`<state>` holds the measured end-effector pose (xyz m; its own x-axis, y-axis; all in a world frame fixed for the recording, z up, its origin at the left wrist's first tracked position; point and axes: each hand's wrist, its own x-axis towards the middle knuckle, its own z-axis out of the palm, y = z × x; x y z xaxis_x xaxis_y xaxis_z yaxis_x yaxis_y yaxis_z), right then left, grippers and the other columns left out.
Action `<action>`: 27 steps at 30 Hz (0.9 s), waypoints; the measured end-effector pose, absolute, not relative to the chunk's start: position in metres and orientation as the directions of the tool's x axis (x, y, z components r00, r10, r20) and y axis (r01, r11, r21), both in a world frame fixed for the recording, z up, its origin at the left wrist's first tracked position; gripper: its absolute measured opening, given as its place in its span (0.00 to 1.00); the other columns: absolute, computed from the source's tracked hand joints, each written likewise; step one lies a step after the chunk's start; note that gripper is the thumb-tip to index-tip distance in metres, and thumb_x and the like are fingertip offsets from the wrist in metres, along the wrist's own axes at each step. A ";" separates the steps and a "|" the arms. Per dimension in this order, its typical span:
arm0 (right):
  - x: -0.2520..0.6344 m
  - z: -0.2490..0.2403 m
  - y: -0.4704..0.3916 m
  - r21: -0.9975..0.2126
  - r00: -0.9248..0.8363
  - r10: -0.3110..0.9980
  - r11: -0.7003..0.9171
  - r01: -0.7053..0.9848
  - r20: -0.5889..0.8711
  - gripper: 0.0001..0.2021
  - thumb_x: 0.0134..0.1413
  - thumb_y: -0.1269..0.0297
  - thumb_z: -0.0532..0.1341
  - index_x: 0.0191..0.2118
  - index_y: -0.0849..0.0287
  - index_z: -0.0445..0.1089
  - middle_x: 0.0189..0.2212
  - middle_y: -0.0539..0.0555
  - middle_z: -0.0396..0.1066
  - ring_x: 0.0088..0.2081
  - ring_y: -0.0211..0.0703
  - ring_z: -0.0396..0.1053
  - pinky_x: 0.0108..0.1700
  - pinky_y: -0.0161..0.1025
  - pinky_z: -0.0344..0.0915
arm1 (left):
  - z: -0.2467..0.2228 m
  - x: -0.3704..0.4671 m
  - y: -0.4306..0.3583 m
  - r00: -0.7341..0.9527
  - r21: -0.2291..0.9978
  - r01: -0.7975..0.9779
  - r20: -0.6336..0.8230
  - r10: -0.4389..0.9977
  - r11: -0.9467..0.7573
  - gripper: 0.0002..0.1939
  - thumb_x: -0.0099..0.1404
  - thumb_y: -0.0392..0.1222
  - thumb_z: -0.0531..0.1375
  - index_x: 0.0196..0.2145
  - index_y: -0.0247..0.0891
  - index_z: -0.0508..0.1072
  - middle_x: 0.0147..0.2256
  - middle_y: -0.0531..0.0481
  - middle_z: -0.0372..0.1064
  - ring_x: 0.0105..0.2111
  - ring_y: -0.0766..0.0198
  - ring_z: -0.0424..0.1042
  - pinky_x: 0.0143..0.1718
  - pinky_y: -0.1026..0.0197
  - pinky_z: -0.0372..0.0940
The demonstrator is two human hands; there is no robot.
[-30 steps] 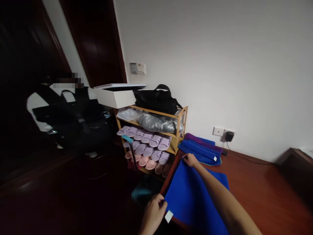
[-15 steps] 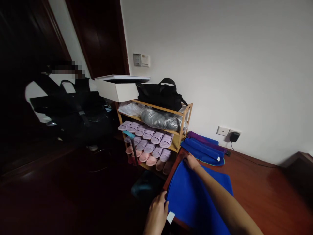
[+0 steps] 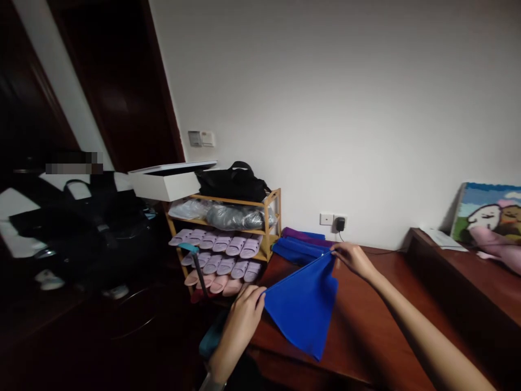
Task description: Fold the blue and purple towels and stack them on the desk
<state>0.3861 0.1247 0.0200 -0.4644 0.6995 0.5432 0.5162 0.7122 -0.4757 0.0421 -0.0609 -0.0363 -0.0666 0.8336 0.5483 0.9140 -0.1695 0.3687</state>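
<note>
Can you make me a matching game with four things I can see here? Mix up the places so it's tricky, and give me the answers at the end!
Things:
1. Blue cloth
2. Black bag
3. Black plug
4. Pink slippers

Places:
A. At the wall, with a cord hanging from it
B. In a row below the lilac slippers
C. Held between the left hand and the right hand
D. On top of the wooden rack, next to the white box

Right pairs: 1-C, 2-D, 3-A, 4-B
</note>
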 end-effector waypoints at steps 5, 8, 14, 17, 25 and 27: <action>0.451 0.048 0.082 -0.603 -0.237 0.766 0.625 0.496 0.598 0.19 0.62 0.45 0.59 0.44 0.54 0.76 0.29 0.52 0.78 0.29 0.45 0.75 0.35 0.39 0.71 | 0.011 0.099 -0.080 0.114 0.279 0.894 0.615 0.781 -0.351 0.20 0.76 0.41 0.46 0.53 0.41 0.76 0.48 0.44 0.76 0.49 0.55 0.74 0.54 0.51 0.68; 0.480 0.057 0.066 -0.580 -0.123 0.719 0.638 0.507 0.684 0.19 0.62 0.45 0.59 0.44 0.55 0.76 0.36 0.55 0.80 0.35 0.48 0.78 0.40 0.41 0.73 | 0.032 0.130 -0.094 0.177 0.320 0.839 0.603 0.777 -0.440 0.20 0.76 0.41 0.47 0.57 0.42 0.74 0.50 0.45 0.76 0.51 0.56 0.73 0.57 0.51 0.66; 0.530 0.066 0.051 -0.494 0.081 0.589 0.587 0.641 0.804 0.19 0.62 0.45 0.58 0.43 0.55 0.75 0.40 0.56 0.80 0.40 0.49 0.78 0.43 0.43 0.73 | 0.065 0.209 -0.120 0.315 0.606 0.557 0.479 0.819 -0.569 0.13 0.72 0.39 0.57 0.46 0.48 0.81 0.43 0.53 0.79 0.43 0.63 0.77 0.49 0.64 0.68; 0.548 0.069 0.049 -0.468 0.162 0.517 0.543 0.697 0.841 0.19 0.63 0.47 0.57 0.44 0.56 0.74 0.41 0.57 0.79 0.41 0.49 0.77 0.45 0.45 0.72 | 0.071 0.251 -0.124 0.416 0.711 0.397 0.425 0.804 -0.581 0.13 0.69 0.36 0.59 0.40 0.48 0.83 0.39 0.53 0.80 0.40 0.65 0.77 0.46 0.67 0.68; 0.493 0.049 0.108 -0.545 0.071 0.679 0.516 0.661 0.731 0.17 0.64 0.58 0.53 0.49 0.60 0.72 0.47 0.63 0.76 0.49 0.53 0.74 0.56 0.51 0.68 | 0.016 0.258 -0.080 0.270 0.828 0.337 0.372 0.888 -0.449 0.11 0.66 0.42 0.60 0.39 0.43 0.84 0.39 0.47 0.80 0.37 0.61 0.78 0.38 0.64 0.71; 0.447 0.026 0.125 -0.580 -0.022 0.774 0.494 0.648 0.633 0.16 0.63 0.64 0.51 0.49 0.61 0.72 0.49 0.64 0.76 0.51 0.52 0.73 0.58 0.51 0.66 | -0.022 0.236 -0.058 0.183 0.864 0.363 0.301 0.936 -0.348 0.12 0.65 0.45 0.59 0.38 0.41 0.83 0.37 0.46 0.80 0.34 0.60 0.78 0.36 0.63 0.71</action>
<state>0.4472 0.1245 0.0258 -0.0225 0.7738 0.6331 0.6479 0.4936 -0.5802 0.2362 -0.0582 -0.0217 0.1832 0.9360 0.3005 0.3629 -0.3485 0.8642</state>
